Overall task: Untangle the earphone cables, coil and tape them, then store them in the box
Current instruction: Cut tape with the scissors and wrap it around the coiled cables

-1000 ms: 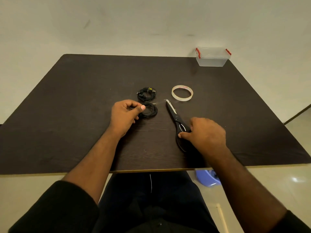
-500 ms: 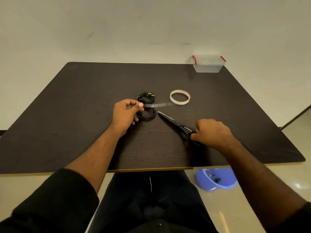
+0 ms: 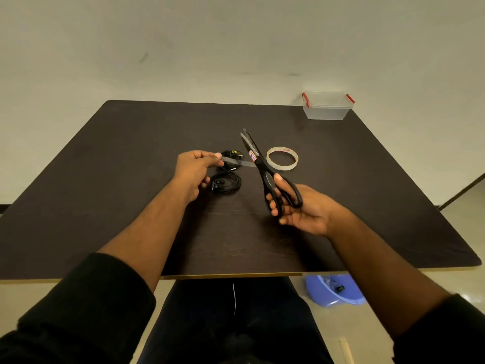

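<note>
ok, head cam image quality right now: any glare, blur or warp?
Head view: dim, warm light; table edges bow from wide-angle distortion; floor glare at lower right; clear tape strip faint but visible between left hand and scissors; the blades sharp, no real motion blur.

Person, seated: black long sleeves, left sleeve (image 3: pixel 78 306) and right sleeve (image 3: pixel 443 327) pushed up above bare forearms. Dark trousers (image 3: pixel 236 324) with thin white drawstring (image 3: pixel 234 298) at centre. Hands bare.
</note>
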